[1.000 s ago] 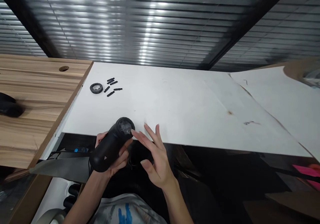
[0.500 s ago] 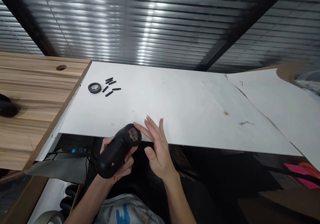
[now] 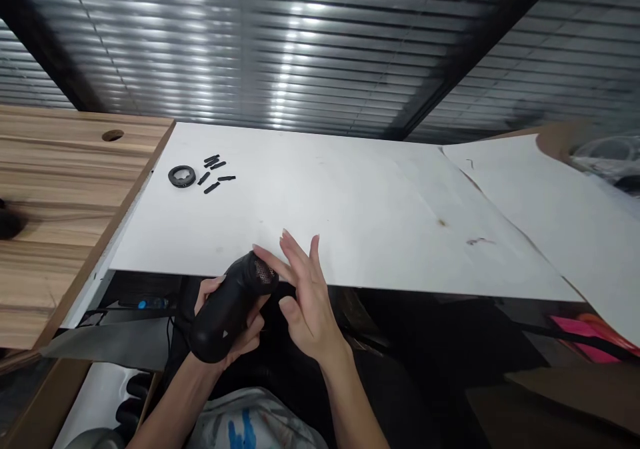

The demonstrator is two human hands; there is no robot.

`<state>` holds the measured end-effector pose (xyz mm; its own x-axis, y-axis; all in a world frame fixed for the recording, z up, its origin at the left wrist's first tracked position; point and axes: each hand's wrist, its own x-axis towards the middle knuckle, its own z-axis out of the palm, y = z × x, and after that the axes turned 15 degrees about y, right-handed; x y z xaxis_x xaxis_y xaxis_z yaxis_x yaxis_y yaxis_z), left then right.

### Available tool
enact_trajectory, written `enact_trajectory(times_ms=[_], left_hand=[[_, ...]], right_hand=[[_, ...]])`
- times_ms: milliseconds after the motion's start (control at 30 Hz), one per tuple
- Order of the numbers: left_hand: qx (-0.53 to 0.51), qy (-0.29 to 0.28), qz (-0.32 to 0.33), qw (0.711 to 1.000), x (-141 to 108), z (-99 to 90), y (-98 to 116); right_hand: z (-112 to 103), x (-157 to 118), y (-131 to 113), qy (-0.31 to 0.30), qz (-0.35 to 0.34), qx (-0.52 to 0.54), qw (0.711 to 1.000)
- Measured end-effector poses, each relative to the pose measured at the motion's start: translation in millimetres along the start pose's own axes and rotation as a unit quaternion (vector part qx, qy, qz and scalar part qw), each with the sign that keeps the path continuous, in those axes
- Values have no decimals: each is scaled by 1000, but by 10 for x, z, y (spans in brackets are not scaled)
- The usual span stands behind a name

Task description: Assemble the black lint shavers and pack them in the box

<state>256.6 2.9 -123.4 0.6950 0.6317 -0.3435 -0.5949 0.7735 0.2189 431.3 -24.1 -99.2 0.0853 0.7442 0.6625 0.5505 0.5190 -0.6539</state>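
Observation:
A black, rounded fabric shaver with a perforated metal head is gripped in my left hand, just off the front edge of the white table. Its head tilts up toward the right, and a small pale triangle marks the body. My right hand is open, fingers spread, its index fingertip at the rim of the metal head. Farther back on the table lies a black ring with a notched inner edge. Beside it are several small, flat black pieces.
A white tabletop stretches to the right, with a wood-grain surface adjoining on the left. Slatted blinds stand behind. Below the edge at lower left, an open box contains dark rounded items. A pink item lies at lower right.
The view has shifted slightly, so everything sits a little farther left. My right index finger has moved across the shaver's head, now covering part of its upper edge. My left hand keeps its hold.

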Motion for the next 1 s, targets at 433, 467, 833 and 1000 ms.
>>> enact_trajectory(times_ms=[433,467,833,1000], left_hand=[[14,-19,-20,1000,3,42,-23],[10,-18,-20,1000,0,49,-14],[17,-23,-21,999,2,79,-38],[-2,-30,-24,999,-6,90,-24]], right_hand=[[-54,-32,-61,2,-16,-9,1000],[-71,-40,-32,6,-2,-5,1000],[-78,-17,-125,-14,-36,-3,999],[-150,-66,27,14,11,0,1000]])
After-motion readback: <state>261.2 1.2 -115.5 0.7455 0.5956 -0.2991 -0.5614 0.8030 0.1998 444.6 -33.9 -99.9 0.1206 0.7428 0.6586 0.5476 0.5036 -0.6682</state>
